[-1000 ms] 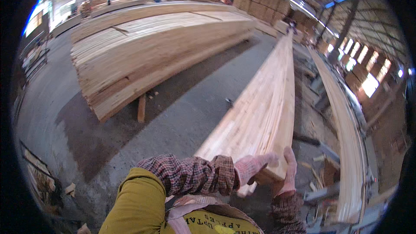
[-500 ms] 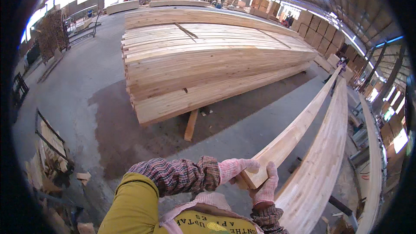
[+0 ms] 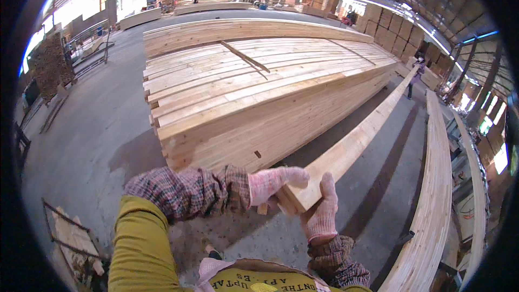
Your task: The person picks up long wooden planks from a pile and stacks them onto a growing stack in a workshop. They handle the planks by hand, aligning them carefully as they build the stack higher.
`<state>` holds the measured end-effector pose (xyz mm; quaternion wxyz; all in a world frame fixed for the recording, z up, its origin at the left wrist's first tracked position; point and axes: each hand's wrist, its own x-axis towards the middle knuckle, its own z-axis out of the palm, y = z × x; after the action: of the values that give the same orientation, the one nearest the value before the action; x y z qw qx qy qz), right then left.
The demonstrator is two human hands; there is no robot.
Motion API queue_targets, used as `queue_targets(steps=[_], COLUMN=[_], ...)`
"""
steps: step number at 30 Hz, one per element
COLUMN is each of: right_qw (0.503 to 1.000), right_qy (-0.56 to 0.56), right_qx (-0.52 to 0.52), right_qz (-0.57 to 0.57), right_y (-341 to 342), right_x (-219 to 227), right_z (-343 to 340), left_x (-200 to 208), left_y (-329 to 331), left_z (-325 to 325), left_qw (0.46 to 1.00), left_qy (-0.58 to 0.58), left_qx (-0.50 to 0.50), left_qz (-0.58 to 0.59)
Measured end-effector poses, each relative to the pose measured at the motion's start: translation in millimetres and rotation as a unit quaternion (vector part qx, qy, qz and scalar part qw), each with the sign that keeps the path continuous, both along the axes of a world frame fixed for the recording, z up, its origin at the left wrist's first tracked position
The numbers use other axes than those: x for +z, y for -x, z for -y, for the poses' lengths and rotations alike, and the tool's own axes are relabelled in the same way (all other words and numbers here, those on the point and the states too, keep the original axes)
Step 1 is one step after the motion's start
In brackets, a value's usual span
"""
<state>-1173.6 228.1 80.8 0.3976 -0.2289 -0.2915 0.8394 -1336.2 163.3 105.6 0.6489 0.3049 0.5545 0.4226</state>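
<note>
Between my two gloved hands is the near end of a long pale wooden plank [image 3: 351, 154]. My left hand [image 3: 277, 183] grips its left edge with the thumb on top, and the fingers are tucked out of sight beneath. On the right edge my right hand [image 3: 323, 211] closes round it, thumb up, fingers mostly hidden underneath. The plank stretches away to a co-worker [image 3: 418, 70], who is at its far end. To its left lies a big stack of planks [image 3: 232, 116], its top layer laid side by side.
A second row of long boards [image 3: 435, 184] runs along my right, on a dark metal support [image 3: 403, 238]. A narrow wood strip [image 3: 284, 67] rests across the stack. Brown stacked blocks [image 3: 397, 30] stand at the far right. Wood scraps in a metal frame [image 3: 75, 238] sit at lower left.
The plank in my hands has moved left, away from the boards on the right and closer to the big stack. The view has shifted as well.
</note>
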Motion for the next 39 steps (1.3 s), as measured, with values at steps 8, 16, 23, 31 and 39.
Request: queue_targets(steps=[8, 16, 23, 31, 39], right_qw=[0.997, 0.996, 0.994, 0.989, 0.972], right_qy=[-0.02, -0.048, 0.024, 0.021, -0.02], right_qx=[0.035, -0.069, -0.078, -0.117, -0.194], right_qz=[-0.068, 0.007, -0.069, 0.089, 0.129], right_y=[286, 480, 618, 803, 955], right_x=[70, 57, -36, -109, -120], right_z=[0, 2, -27, -47, -77], left_x=[103, 82, 8, -118, -167], left_y=[288, 486, 606, 786, 942], left_z=[15, -1, -25, -38, -78], left_qw=[0.992, 0.995, 0.997, 0.986, 0.979], left_qy=[-0.092, 0.008, -0.007, 0.034, -0.161], left_qx=[-0.036, -0.066, -0.069, 0.112, 0.018], left_qz=[-0.083, -0.07, -0.042, 0.122, 0.124])
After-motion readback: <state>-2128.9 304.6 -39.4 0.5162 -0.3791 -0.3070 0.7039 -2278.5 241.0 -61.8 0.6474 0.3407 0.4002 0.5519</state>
